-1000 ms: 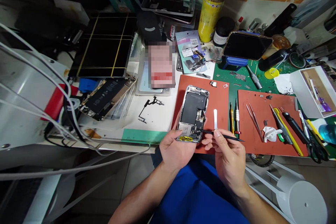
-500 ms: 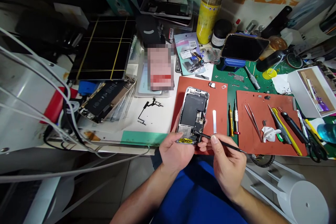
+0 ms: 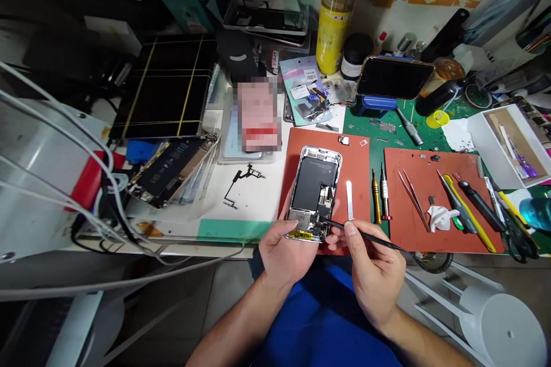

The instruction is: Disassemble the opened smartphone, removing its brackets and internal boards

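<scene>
An opened smartphone (image 3: 316, 183) lies face up in my left hand (image 3: 286, 249), its black battery and inner boards bare. My left thumb rests on its lower left edge, and a yellow strip shows at the bottom end. Pinched in my right hand (image 3: 372, 264) is a thin black stick-like tool (image 3: 365, 232), probably a spudger or tweezers. Its tip reaches the phone's lower inside, right of the silver block; whether it touches a part there I cannot tell. Fingertips of my right hand are close to the phone's lower right edge.
Under the phone spreads a red mat (image 3: 355, 155) with a flat metal strip (image 3: 349, 200). Two screwdrivers (image 3: 376, 195) lie to its right. A second red mat (image 3: 400, 229) carries tweezers (image 3: 413, 198) and other tools. Leftward are a loose black flex cable (image 3: 236, 186) and hanging white cables (image 3: 86, 126).
The view has shifted slightly. The phone stays in my left hand, and the black tool's tip remains at nearly the same spot in its lower part.
</scene>
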A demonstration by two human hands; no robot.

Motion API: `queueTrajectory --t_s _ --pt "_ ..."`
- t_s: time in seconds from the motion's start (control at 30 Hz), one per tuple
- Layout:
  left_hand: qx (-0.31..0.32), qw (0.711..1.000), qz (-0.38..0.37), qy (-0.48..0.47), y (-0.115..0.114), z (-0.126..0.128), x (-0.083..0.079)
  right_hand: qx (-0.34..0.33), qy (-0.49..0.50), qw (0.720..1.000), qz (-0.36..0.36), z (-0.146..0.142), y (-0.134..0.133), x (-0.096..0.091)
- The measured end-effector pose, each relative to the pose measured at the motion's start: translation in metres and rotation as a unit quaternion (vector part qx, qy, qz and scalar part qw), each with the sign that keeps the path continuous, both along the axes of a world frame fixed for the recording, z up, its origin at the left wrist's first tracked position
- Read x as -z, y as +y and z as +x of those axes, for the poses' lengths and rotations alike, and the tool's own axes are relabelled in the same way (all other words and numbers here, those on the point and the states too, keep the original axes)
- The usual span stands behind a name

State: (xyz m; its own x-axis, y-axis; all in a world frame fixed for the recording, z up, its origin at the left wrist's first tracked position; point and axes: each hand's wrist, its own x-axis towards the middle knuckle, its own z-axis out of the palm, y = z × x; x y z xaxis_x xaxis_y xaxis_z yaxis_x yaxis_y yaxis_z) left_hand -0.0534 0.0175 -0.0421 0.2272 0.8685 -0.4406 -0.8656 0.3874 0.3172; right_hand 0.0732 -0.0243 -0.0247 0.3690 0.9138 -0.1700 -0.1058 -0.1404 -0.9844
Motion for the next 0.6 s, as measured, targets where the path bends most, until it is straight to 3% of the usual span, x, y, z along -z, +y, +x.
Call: queueTrajectory --t_s 0.2,0.33,0.6 --pt "0.002 1.000 0.006 0.016 0.000 0.001 -0.003 -0.009 -0.079 0.997 0.023 0.000 0.001 -0.006" --pt "-0.006 1.000 0.002 0.022 -0.001 0.003 -0.003 -0.004 -0.062 0.998 0.029 0.003 -0.003 0.000" --pt "0.000 1.000 0.006 -0.011 0.000 0.001 -0.003 -0.020 0.141 0.989 -0.030 0.009 0.010 0.010"
